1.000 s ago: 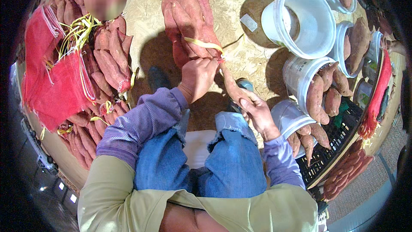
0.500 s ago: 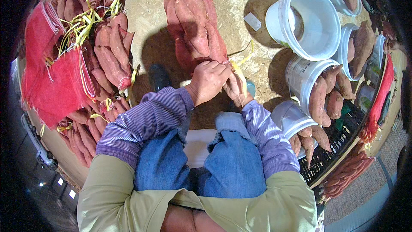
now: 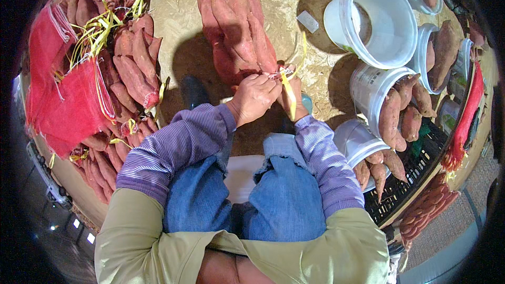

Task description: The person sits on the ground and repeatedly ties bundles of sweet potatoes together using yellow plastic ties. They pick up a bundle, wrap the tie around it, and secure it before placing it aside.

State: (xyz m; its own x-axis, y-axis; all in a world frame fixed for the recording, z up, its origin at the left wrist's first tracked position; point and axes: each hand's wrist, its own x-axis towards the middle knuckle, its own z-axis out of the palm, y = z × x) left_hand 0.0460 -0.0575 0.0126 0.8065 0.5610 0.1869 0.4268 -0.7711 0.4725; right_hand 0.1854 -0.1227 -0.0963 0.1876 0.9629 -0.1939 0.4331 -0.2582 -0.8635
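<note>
A red mesh bag (image 3: 234, 29) filled with sweet potatoes lies on the floor in front of me, its gathered neck toward me. My left hand (image 3: 253, 100) is closed on that neck, fingers bunched together. Right beside it, my right hand (image 3: 292, 97) is closed at the neck's end, where a yellow tie strip (image 3: 289, 90) comes out between the fingers and hangs over them. One end of the strip sticks up past the bag's right side. The exact grip of the fingertips is partly hidden.
Filled mesh bags (image 3: 138, 73) with yellow ties are piled on the left, under flat red mesh bags (image 3: 79, 102). A white bucket (image 3: 386, 31) stands on the right, above a tipped bucket (image 3: 371, 92) spilling sweet potatoes (image 3: 389, 118) over a black crate (image 3: 415, 160). A small pale card (image 3: 307, 21) lies nearby.
The bag's body sits slightly higher in the picture. My right hand has turned a little, and the yellow strip's free end now points more upward. Both hands stay at the neck.
</note>
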